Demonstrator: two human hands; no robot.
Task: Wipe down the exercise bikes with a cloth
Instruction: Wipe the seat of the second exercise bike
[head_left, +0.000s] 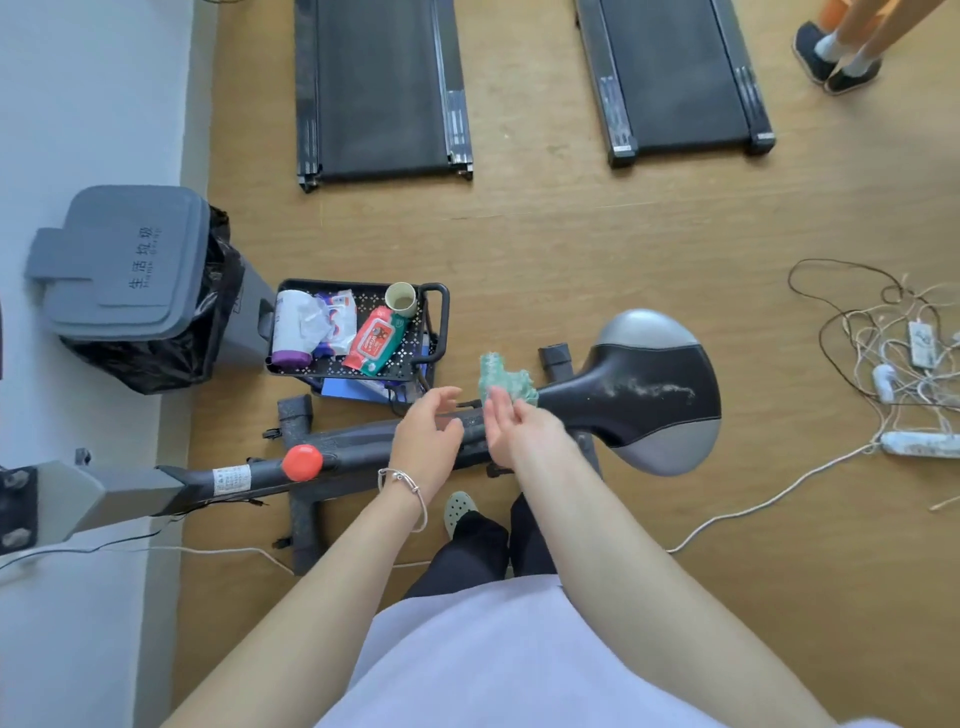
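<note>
Right now both hands hang close together over the long black bar (358, 449) of the exercise bike. The left hand (427, 431), with a thin silver bracelet (410, 480) on its wrist, has loose, half-bent fingers and holds nothing. The right hand (514, 423) has its fingers out straight, and the tips reach up to a crumpled green cloth (506, 378). The cloth sits bunched at the thin front end of the big black and grey bike saddle (660, 431), just past those fingertips. I cannot tell if the fingers pinch it or only touch it, but they look flat, not curled.

I think the hands are close together so the person can spread or fold the cloth before rubbing. On the wide part of the saddle, away from the hands, there is a white dusty streak (652, 389). That looks like the spot that needs wiping. The cloth lies between the hands and the streak, so it only has to slide along the saddle.

Left of the saddle, past the hands, a round red knob (302, 462) sticks up from the bar. Beyond the saddle's thin end stands a black metal tray with holes (337, 284). A red pack of wipes (374, 340) lies in it, near enough to grab. Further left of the saddle is a grey bin with a lid (119, 265).
</note>
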